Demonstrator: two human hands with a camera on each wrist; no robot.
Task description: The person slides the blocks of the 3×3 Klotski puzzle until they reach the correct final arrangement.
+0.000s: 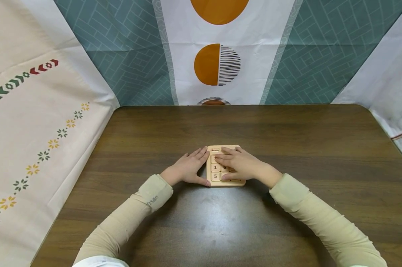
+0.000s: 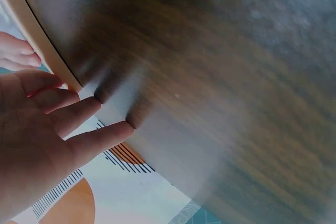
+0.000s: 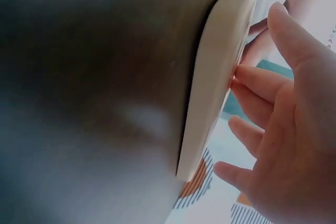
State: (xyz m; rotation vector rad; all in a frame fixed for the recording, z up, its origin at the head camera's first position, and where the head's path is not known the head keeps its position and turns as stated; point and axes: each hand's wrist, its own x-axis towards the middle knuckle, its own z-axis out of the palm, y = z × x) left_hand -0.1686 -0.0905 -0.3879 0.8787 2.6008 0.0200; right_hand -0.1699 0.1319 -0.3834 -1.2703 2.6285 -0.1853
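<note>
A light wooden number puzzle board lies flat on the brown table, its square tiles marked with digits such as 1, 5 and 6. Along its left edge rests my left hand, fingers extended and thumb at the near left corner. My right hand lies over the right part of the board and hides several tiles. In the right wrist view, fingertips of the right hand touch the board's top face. The left wrist view shows the left hand with spread fingers beside the board's edge.
Behind the table hangs a teal and white cloth with orange circles. A cream cloth with flower patterns covers the left side, and a white cloth hangs at the right.
</note>
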